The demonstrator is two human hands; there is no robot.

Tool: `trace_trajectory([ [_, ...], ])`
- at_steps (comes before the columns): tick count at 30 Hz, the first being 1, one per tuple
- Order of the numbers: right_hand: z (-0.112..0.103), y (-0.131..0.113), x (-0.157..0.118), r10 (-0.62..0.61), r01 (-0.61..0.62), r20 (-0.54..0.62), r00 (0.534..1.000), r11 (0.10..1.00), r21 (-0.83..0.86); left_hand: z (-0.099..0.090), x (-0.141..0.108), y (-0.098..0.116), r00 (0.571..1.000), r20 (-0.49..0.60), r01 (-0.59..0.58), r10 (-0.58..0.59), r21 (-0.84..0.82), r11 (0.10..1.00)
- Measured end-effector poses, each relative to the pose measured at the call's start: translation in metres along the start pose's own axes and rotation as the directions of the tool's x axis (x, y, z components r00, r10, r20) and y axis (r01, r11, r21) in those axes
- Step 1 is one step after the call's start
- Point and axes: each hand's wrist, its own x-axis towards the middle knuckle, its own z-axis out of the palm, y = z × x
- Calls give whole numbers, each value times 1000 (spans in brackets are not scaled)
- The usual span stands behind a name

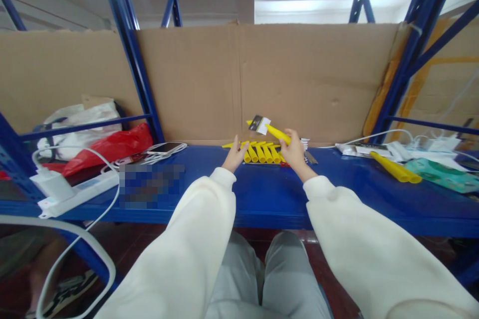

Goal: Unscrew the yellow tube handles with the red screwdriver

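Note:
My right hand (294,152) is closed around the yellow handle of a scraper-like tool (278,133). The tool is tilted above the table, its head pointing left and carrying a black-and-white label (258,124); its exact kind is not clear. Below it, several yellow tapered handles (262,153) lie side by side in a row. At the row's left end is my left hand (235,153), thumb and fingers apart; it seems to hold nothing. Small grey flat pieces (310,157) lie beside the right hand, partly hidden by it.
The blue table (262,194) is backed by a cardboard panel (194,79) between blue posts. At left are a phone (166,148), a white power strip (80,192), cables and a red bag (112,147). More yellow handles (396,167) and a green packet (441,174) lie at right.

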Motion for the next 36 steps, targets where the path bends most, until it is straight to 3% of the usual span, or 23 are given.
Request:
trace_trajectory([
  [3, 8, 2, -13, -40, 44, 126, 991, 999, -27, 1, -1, 2, 993, 106, 51, -47, -36, 998],
  [6, 10, 3, -16, -22, 30, 171, 985, 998, -48, -1, -2, 3, 978, 198, 76, -60, -76, 994],
  [10, 11, 3, -15, 7, -5, 159, 987, 1000, -15, -3, -2, 4, 986, 161, 68, -34, -211, 975],
  [13, 10, 2, -15, 15, -16, 157, 987, 1000, 5, -3, -6, 8, 979, 198, 107, -51, -281, 954],
  [18, 9, -2, -16, 18, -22, 181, 983, 1000, 19, -1, -15, 16, 962, 266, 150, -64, -317, 937],
  [22, 9, -9, -19, -8, -1, 198, 980, 999, 42, 3, -18, 18, 964, 261, 132, -50, -308, 942],
  [28, 14, -22, -26, -101, 43, 261, 960, 975, 220, 9, -21, 23, 941, 264, 291, -214, -305, 907],
  [30, 17, -23, -25, -61, -50, 295, 954, 933, 356, 8, -22, 27, 919, 278, 364, -280, -325, 873],
  [32, 18, -23, -22, 66, -245, 356, 932, 839, 486, 6, -24, 32, 906, 267, 409, -328, -357, 840],
  [36, 13, -23, -16, 274, -585, 542, 795, 585, 562, 5, -25, 38, 891, 239, 453, -386, -423, 785],
])
